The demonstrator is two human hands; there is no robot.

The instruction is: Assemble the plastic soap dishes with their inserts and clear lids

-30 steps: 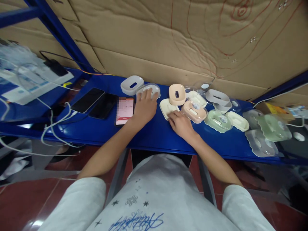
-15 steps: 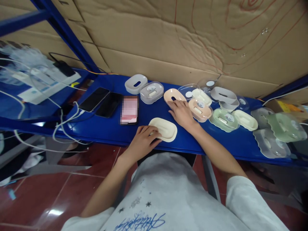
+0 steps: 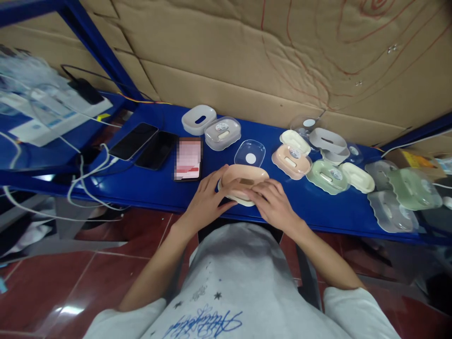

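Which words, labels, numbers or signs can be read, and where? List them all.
None can be read for certain.
Shirt: blue script, upside down, too stylised to read; dark stars beside it.
Lit phone: screen blurred out.
Round stickers on grey box, peach box, green box: print too small.
Clear lid, white disc: no print visible.
Held peach tray: no print visible.

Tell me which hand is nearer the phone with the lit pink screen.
Left. The left hand is just right of the phone and lower in view, at the left end of the peach tray; the right hand is farther off, at the tray's right end.
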